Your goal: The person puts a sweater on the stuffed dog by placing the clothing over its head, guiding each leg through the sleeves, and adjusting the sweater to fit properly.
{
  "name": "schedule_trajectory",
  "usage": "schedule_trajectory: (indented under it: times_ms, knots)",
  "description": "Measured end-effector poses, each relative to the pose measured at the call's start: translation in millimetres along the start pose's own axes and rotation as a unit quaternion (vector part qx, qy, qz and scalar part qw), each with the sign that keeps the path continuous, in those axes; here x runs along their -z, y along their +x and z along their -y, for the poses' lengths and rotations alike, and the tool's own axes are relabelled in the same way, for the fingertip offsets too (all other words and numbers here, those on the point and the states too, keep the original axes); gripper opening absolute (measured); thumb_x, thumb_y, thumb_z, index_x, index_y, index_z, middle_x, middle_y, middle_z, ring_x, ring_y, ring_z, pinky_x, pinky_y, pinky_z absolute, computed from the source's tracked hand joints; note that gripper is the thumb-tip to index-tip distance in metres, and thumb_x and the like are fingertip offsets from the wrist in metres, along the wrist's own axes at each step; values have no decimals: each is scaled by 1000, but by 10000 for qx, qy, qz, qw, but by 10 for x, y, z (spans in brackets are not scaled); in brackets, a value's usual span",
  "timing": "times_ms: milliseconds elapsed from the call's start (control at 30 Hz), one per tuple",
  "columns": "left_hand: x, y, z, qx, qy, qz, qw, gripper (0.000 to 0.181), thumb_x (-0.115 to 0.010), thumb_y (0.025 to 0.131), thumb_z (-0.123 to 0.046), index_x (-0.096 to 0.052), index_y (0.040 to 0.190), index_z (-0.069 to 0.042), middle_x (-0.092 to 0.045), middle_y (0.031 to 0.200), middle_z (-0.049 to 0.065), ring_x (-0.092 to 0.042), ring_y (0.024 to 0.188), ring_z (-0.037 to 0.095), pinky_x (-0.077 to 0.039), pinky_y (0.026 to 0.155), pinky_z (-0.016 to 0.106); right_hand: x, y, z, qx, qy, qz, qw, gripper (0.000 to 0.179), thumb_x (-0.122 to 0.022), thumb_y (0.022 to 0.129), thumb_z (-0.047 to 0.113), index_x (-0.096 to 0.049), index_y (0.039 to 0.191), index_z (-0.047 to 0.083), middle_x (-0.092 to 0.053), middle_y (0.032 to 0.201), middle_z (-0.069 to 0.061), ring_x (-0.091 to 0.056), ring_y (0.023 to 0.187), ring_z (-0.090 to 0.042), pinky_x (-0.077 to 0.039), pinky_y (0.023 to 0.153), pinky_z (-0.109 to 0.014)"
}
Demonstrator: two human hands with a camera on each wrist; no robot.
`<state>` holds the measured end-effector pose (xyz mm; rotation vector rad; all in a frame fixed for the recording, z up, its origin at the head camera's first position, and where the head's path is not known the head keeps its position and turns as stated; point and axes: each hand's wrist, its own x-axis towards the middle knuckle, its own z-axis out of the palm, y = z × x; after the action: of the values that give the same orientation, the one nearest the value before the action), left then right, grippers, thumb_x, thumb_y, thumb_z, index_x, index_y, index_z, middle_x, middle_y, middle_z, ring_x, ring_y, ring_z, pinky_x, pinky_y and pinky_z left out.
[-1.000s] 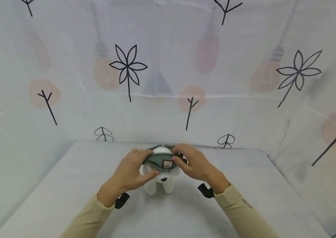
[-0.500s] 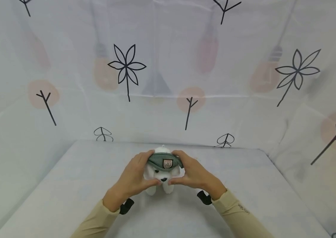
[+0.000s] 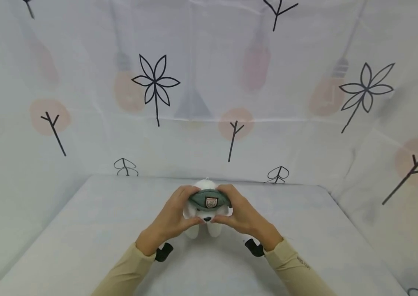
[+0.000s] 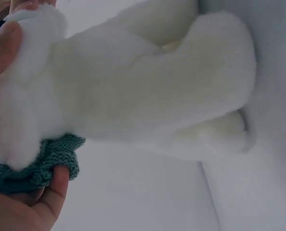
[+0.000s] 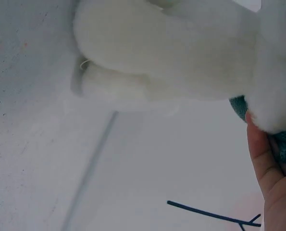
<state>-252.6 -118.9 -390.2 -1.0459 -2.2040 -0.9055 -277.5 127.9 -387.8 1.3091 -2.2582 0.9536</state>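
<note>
A white plush dog [image 3: 214, 230] stands upright on the white surface, facing me, with a small loop on its head. A green knitted band [image 3: 221, 198] with a square badge sits across its forehead, low over the eyes. My left hand [image 3: 172, 213] holds the band and head from the left, thumb by the muzzle; in the left wrist view a finger of it lies against the knit [image 4: 61, 149] behind the head. On the other side my right hand [image 3: 243, 211] holds them likewise, thumb beside the nose. The dog's eyes are mostly hidden.
White cloth [image 3: 83, 246] covers the surface, which ends at a patterned cloth backdrop [image 3: 201, 144] close behind the dog. Side cloths rise at left and right. A black curved piece [image 3: 164, 252] juts from my left wrist, another [image 3: 255, 247] from my right.
The band has come down from around the top of the dog's head onto its forehead. Both hands have shifted, the right thumb from the band to the muzzle. The dog's head tips slightly.
</note>
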Motion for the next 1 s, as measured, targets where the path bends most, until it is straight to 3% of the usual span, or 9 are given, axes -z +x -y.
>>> schedule_trajectory:
  times_ms: [267, 400, 600, 867, 1000]
  knots:
    - [-90, 114, 36, 0, 22, -90, 10000, 73, -86, 69, -22, -46, 129, -13, -48, 127, 8, -47, 117, 21, -44, 96, 39, 83, -17, -52, -128, -213, -288, 9993, 82, -86, 71, 24, -38, 136, 9, -45, 131, -3, -50, 117, -17, -45, 96, -31]
    - [-137, 101, 25, 200, -15, -155, 9997, 69, -86, 70, -21, -47, 126, -12, -49, 124, 8, -48, 115, 20, -44, 96, 39, 79, -44, -64, -285, -216, -305, 9989, 80, -83, 74, 29, -39, 137, 10, -48, 131, -2, -52, 116, -16, -46, 94, -32]
    - [-192, 62, -16, 380, 237, -238, 9987, 63, -85, 71, -21, -48, 120, -11, -51, 118, 9, -53, 109, 21, -48, 91, 39, 72, -100, -51, -469, -727, -526, 9949, 74, -83, 72, 36, -47, 132, 11, -58, 120, 0, -60, 105, -12, -52, 83, -31]
    - [-275, 0, -55, 294, 500, -475, 9972, 43, -84, 72, -22, -50, 94, -11, -55, 124, 9, -59, 100, 21, -51, 81, 37, 67, -152, -64, 56, -1240, -606, 9904, 43, -84, 72, 23, -53, 99, 10, -59, 123, -7, -61, 93, -13, -53, 73, -29]
    - [-309, -21, -54, 281, 470, -644, 9964, 42, -85, 71, -20, -50, 93, -11, -56, 125, 8, -59, 101, 19, -51, 82, 36, 59, -160, -78, 130, -1210, -613, 9907, 44, -84, 72, 23, -55, 103, 10, -58, 125, -6, -61, 99, -14, -53, 78, -30]
